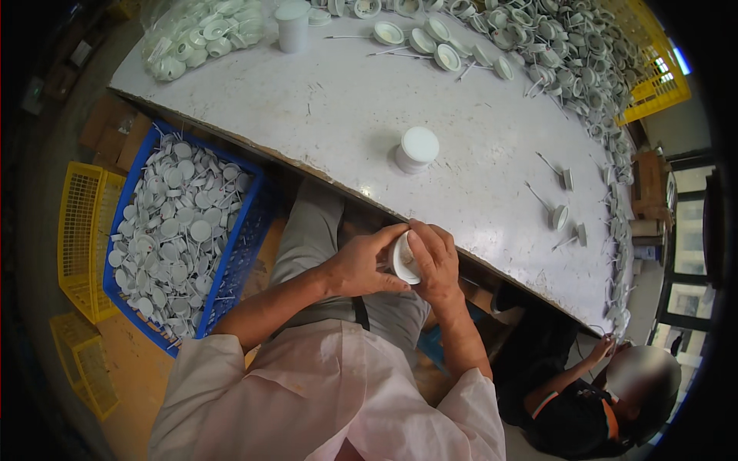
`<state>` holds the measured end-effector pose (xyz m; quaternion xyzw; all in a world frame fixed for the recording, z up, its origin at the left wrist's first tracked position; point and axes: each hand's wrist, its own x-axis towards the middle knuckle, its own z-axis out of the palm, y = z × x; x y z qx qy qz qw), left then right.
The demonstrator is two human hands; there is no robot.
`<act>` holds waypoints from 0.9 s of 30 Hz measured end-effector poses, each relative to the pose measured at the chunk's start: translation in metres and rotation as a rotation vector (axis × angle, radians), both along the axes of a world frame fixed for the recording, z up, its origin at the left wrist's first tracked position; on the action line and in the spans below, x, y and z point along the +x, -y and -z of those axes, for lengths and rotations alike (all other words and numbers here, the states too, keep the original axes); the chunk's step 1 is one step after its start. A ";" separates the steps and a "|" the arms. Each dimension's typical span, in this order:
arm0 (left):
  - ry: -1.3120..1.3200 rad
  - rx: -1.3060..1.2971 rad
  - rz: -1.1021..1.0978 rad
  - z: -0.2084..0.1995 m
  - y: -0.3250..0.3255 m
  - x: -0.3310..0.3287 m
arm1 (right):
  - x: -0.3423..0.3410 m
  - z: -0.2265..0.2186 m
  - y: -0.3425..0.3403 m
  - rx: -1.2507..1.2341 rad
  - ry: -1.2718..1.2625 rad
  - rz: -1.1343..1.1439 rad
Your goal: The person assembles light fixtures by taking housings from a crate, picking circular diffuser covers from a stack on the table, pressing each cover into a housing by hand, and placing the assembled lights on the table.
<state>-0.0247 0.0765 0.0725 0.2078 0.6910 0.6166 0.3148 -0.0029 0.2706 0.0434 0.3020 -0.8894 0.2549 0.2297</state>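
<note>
My left hand (363, 265) and my right hand (435, 261) are closed together around a round white plastic cup-shaped part (405, 260), just off the table's near edge and above my lap. My right thumb presses on its rim, and the left fingers wrap its other side. What lies inside the part is too small to tell. Beyond my hands, a white cylinder with a wide flat top (419, 146) stands upright on the white table (307, 115). Loose round white parts with wire leads, such as this one (559, 217), lie to the right.
A blue crate (211, 326) full of white round parts stands left of me, beside a yellow crate (73, 238). A clear bag (204, 34), another white cylinder (292, 27) and a large heap (569, 54) of parts occupy the table's far side. A co-worker (584, 399) sits at right.
</note>
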 end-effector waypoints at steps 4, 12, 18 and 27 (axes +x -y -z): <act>0.272 0.306 -0.143 0.031 0.016 0.009 | -0.015 0.000 0.012 -0.037 0.033 -0.091; 0.068 0.305 -0.484 0.076 0.025 0.013 | -0.112 -0.002 -0.015 -0.805 0.549 0.633; 0.059 0.234 -0.396 0.076 0.031 0.017 | -0.136 0.004 -0.011 -0.716 0.869 0.597; 0.083 0.264 -0.387 0.080 0.026 0.017 | -0.125 0.005 -0.019 -1.152 0.936 0.438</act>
